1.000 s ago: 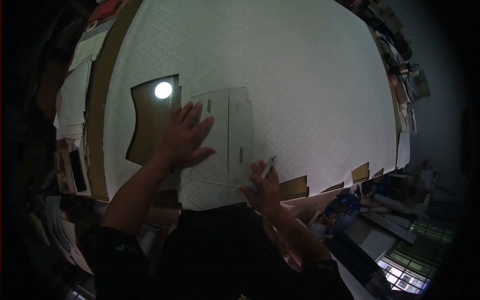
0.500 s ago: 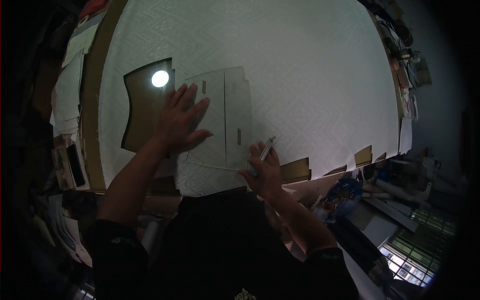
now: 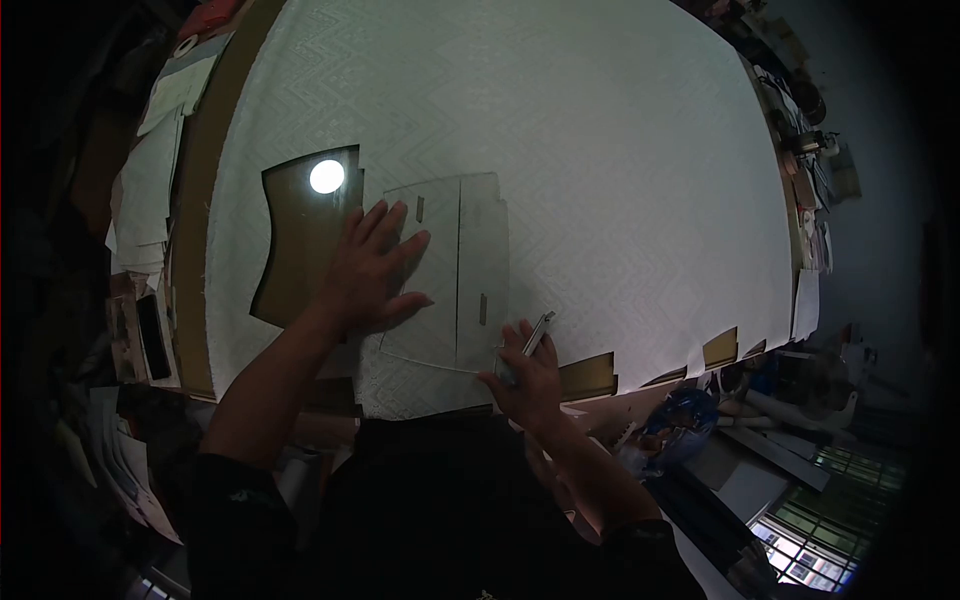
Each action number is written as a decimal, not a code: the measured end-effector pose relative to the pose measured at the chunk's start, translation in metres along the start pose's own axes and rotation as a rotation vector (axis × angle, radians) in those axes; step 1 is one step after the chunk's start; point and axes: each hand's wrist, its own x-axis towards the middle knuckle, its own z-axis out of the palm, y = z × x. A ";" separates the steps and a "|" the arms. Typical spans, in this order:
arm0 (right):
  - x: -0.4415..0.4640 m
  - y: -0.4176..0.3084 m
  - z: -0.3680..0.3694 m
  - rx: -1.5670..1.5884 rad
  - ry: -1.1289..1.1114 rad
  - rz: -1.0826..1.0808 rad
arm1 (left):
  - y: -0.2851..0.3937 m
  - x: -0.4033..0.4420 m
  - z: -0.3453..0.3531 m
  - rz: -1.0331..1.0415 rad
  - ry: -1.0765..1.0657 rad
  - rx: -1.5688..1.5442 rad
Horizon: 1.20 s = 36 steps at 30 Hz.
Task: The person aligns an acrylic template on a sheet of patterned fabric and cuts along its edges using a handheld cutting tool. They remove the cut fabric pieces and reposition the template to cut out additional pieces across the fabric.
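Observation:
My left hand [image 3: 375,275] lies flat with its fingers spread, pressing on the left part of a clear template [image 3: 435,270]. The template is see-through, with a dark lengthwise line and two small slots. It rests on pale patterned fabric [image 3: 620,210]. At its lower right corner my right hand [image 3: 530,380] is closed around a slim silver-coloured tool [image 3: 540,332], whose exact kind I cannot make out. One end of the tool sticks up past my fingers; the other is hidden in the hand. Left of my left hand is a curved cut-out [image 3: 300,230] in the fabric, showing brown board.
More cut-outs [image 3: 588,377] run along the fabric's near edge. Paper sheets [image 3: 150,190] and a dark phone-like object [image 3: 151,335] lie at the left. Various items [image 3: 805,145] line the right edge. A blue plastic bundle [image 3: 683,425] sits below the table edge.
The view has tilted, so fabric, template and both hands appear lower in the picture. Against the template, both hands have stayed in nearly the same place.

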 end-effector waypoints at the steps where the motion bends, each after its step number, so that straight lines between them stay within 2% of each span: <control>1: 0.000 0.000 0.000 -0.003 -0.007 0.005 | 0.000 -0.001 0.000 -0.006 -0.006 0.002; 25: -0.001 0.000 0.001 0.011 0.002 0.011 | -0.001 -0.004 0.003 0.012 0.007 0.008; 32: -0.001 -0.003 0.001 -0.045 -0.005 0.012 | -0.006 -0.006 0.011 0.039 0.064 0.003; 36: 0.001 -0.006 -0.001 -0.090 -0.044 0.028 | 0.002 0.005 0.008 0.011 0.018 0.073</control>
